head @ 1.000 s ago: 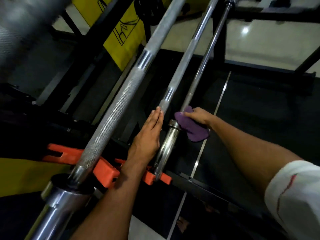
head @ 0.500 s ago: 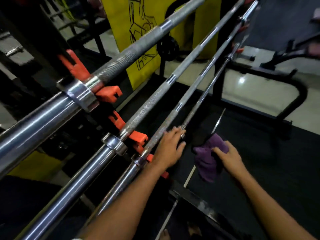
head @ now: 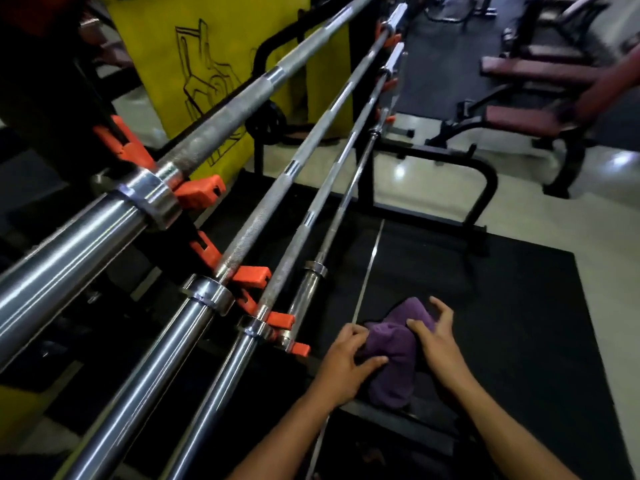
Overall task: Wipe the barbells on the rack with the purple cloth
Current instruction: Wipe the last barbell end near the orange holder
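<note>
Several steel barbells lie side by side on a rack with orange hooks (head: 254, 273), running from lower left to upper right. The nearest is a thin bar (head: 341, 206), beside a thicker knurled bar (head: 263, 209). The purple cloth (head: 394, 351) hangs bunched between my hands, to the right of the bars and above the black mat. My left hand (head: 343, 363) grips the cloth's left side with its thumb curled over it. My right hand (head: 436, 341) holds the cloth's right side, its upper fingers spread. Neither hand touches a bar.
A black floor mat (head: 502, 323) lies under my hands, with a black rack frame (head: 485, 188) behind it. Maroon padded benches (head: 526, 119) stand at the upper right on a pale floor. A yellow banner (head: 180, 81) hangs behind the bars.
My left hand left the barbell and came over to the cloth. Both hands now hold the cloth, lower and nearer to me. The view tilted up along the bars.
</note>
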